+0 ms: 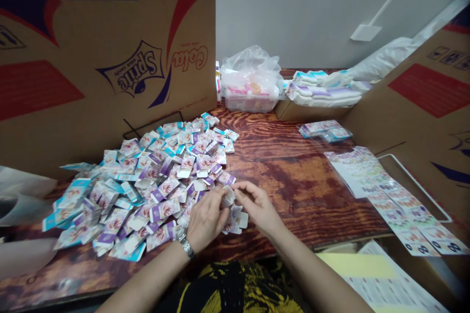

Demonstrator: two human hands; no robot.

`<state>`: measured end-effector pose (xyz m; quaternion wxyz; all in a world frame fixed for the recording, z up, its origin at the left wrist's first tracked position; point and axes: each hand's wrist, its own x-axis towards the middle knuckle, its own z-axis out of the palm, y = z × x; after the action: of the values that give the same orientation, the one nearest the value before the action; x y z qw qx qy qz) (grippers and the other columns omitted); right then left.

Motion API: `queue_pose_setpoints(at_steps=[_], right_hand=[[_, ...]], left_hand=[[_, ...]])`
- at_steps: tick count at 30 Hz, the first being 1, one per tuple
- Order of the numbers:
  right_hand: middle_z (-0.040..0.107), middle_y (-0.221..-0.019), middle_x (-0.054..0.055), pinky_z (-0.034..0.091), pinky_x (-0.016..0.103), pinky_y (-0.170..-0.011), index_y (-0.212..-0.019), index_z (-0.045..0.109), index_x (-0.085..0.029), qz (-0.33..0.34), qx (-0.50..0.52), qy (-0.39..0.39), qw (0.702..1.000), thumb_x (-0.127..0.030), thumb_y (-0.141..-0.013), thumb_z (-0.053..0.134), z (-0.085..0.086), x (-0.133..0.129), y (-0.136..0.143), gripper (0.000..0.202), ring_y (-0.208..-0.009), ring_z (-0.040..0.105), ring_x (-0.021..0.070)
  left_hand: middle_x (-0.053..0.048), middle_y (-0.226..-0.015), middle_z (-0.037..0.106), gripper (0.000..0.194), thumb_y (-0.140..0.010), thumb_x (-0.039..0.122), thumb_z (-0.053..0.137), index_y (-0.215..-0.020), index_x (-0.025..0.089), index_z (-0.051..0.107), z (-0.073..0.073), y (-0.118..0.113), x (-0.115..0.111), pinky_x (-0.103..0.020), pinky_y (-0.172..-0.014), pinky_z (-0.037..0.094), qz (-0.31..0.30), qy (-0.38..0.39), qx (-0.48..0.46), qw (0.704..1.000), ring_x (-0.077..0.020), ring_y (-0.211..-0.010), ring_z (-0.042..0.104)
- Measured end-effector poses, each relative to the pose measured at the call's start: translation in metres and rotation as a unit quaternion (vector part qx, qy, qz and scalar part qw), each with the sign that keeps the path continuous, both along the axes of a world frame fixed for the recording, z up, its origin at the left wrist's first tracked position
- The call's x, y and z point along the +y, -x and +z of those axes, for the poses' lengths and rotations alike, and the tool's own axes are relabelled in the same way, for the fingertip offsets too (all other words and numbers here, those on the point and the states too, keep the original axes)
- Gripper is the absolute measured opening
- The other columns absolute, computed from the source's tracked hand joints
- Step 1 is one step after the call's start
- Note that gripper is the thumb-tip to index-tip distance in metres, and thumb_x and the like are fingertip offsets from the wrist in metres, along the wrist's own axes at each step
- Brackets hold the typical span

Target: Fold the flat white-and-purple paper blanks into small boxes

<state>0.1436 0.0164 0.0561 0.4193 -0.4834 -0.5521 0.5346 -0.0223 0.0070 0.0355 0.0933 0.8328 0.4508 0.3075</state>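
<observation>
at the near table edge, both hands are pinching one small white-and-purple printed card packet (230, 200), left hand (207, 217) and right hand (257, 205) closed on its sides beside the heaped pile of packets (147, 190); it is probably light, thin, bendable, best gripped by edges.

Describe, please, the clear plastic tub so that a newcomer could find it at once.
Start at the big printed cardboard box standing along the left of the wooden table. Just past its right edge, against the white wall, sits the clear plastic tub. It alone has a crumpled transparent bag bulging over its top.
</observation>
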Motion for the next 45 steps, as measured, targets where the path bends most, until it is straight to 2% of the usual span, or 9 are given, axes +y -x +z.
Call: queue_pose_setpoints(at_steps=[7,15,20,24,28,30,33,37,45], right_hand=[[0.065,-0.085,0.003,0.049,0.029,-0.076,-0.089,0.067,-0.019,-0.043,-0.133,-0.097,0.985,-0.02,-0.082,0.057,0.013,0.0,0.007,0.012,-0.082,0.061,0.0173],[0.061,-0.104,0.009,0.045,0.038,-0.089,-0.114,0.06,-0.02,-0.018,-0.22,-0.256,0.941,-0.009,-0.084,0.046,0.008,-0.014,0.018,0.035,-0.1,0.054,0.0212],[0.056,-0.109,0.008,0.046,0.03,-0.086,-0.12,0.056,-0.023,0.045,-0.175,-0.161,0.97,-0.023,-0.09,0.046,0.005,-0.01,0.001,0.032,-0.1,0.055,0.0177],[0.061,-0.105,0.007,0.046,0.028,-0.077,-0.115,0.055,-0.021,-0.007,-0.205,-0.077,0.976,-0.03,-0.089,0.047,-0.012,-0.01,-0.03,0.029,-0.091,0.059,0.0176],[0.066,-0.081,0.003,0.043,0.027,-0.064,-0.092,0.06,-0.018,0.024,-0.265,0.039,0.963,-0.034,-0.083,0.054,-0.049,-0.023,-0.051,0.019,-0.069,0.058,0.0159],[0.064,-0.074,0.001,0.04,0.025,-0.058,-0.086,0.059,-0.017,0.051,-0.255,0.095,0.961,-0.035,-0.079,0.059,-0.067,-0.03,-0.052,0.019,-0.062,0.055,0.0142],[0.055,-0.061,-0.003,0.034,0.022,-0.052,-0.074,0.054,-0.017,0.06,-0.205,0.13,0.968,-0.039,-0.079,0.057,-0.079,-0.034,-0.048,0.023,-0.054,0.048,0.0113],[0.051,-0.061,-0.004,0.036,0.021,-0.052,-0.075,0.048,-0.018,0.062,-0.078,0.154,0.983,-0.047,-0.08,0.056,-0.062,-0.026,-0.042,0.031,-0.054,0.047,0.0099],[0.049,-0.062,-0.005,0.036,0.02,-0.053,-0.075,0.051,-0.017,0.072,-0.045,0.079,0.993,-0.042,-0.082,0.057,-0.019,-0.004,-0.028,0.027,-0.055,0.045,0.0082]], left_hand=[[-0.019,-0.127,0.05,0.068,-0.084,0.016,0.046,-0.142,0.008,0.011,-0.006,-0.002,-0.002,-0.037,-0.091,0.048,0.03,0.007,0.015,0.999,-0.0243,-0.113,0.052],[-0.018,-0.129,0.049,0.063,-0.085,0.014,0.043,-0.142,0.01,0.015,-0.004,-0.004,0.0,-0.038,-0.089,0.049,0.041,-0.003,0.021,0.999,-0.0251,-0.111,0.054],[-0.018,-0.122,0.055,0.059,-0.087,0.019,0.045,-0.14,0.009,0.02,0.006,0.01,0.012,-0.036,-0.085,0.05,0.068,-0.019,0.069,0.995,-0.0248,-0.105,0.057],[-0.018,-0.109,0.061,0.058,-0.086,0.026,0.05,-0.136,0.006,0.031,0.015,0.051,0.041,-0.038,-0.075,0.051,0.203,-0.054,0.113,0.971,-0.0287,-0.094,0.06],[-0.026,-0.137,0.035,0.068,-0.085,0.032,0.052,-0.139,0.002,0.023,0.018,0.075,0.057,-0.054,-0.095,0.038,0.264,-0.083,0.139,0.951,-0.0404,-0.123,0.038],[-0.026,-0.145,0.02,0.072,-0.085,0.033,0.054,-0.14,0.002,0.019,0.017,0.067,0.051,-0.056,-0.103,0.028,0.232,-0.092,0.132,0.959,-0.0406,-0.132,0.023],[-0.02,-0.142,0.032,0.07,-0.086,0.036,0.052,-0.141,0.009,0.019,0.011,0.038,0.027,-0.052,-0.106,0.029,0.078,-0.063,0.116,0.988,-0.0323,-0.133,0.026],[-0.017,-0.138,0.04,0.073,-0.082,0.044,0.055,-0.139,0.011,0.024,-0.001,0.002,-0.006,-0.052,-0.104,0.031,-0.095,0.005,0.152,0.984,-0.0324,-0.13,0.032],[-0.019,-0.114,0.057,0.046,-0.086,0.024,0.05,-0.127,0.007,0.038,-0.008,0.001,-0.006,-0.044,-0.087,0.047,-0.061,0.005,0.112,0.992,-0.0294,-0.104,0.055]])
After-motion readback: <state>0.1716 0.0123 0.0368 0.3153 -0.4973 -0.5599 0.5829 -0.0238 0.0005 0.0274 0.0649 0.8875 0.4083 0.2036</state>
